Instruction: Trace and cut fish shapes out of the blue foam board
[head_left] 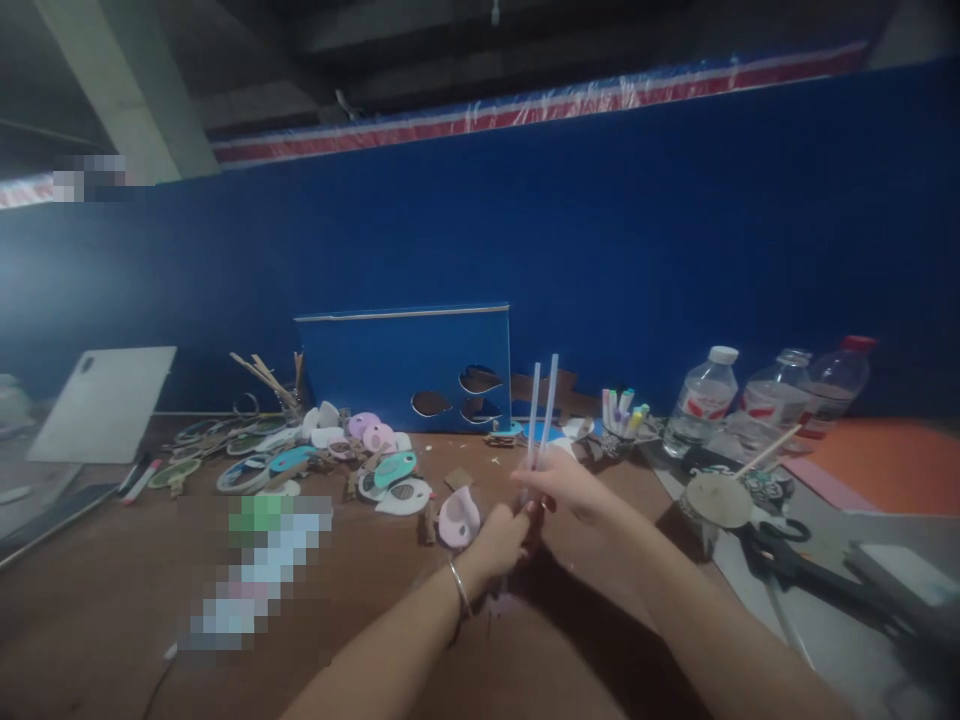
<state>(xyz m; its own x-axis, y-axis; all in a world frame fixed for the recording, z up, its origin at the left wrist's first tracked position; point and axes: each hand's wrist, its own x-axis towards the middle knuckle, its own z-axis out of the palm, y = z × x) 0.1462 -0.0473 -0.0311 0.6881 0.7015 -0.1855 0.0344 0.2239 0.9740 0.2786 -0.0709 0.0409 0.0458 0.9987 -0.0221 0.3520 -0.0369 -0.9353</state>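
Two translucent white glue sticks [534,415] stand nearly upright side by side in front of me. My right hand [562,485] is closed around them, and their upper ends stick out above its fingers. Just below, my left hand [506,535] is closed at their lower part, touching my right hand; the lower ends are hidden by the fingers. Close to the left of my left hand lies a pale pink cut-out piece [458,517] with cardboard bits beside it. A blue board [375,360] with leaf-shaped holes stands upright behind.
To the left are a pile of coloured cut-outs [395,468], a cup of wooden sticks [289,400] and a white panel [112,405]. On the right are markers [622,415], plastic bottles [701,405], a round disc [716,500], a black-handled tool [810,575] and orange sheets [885,465].
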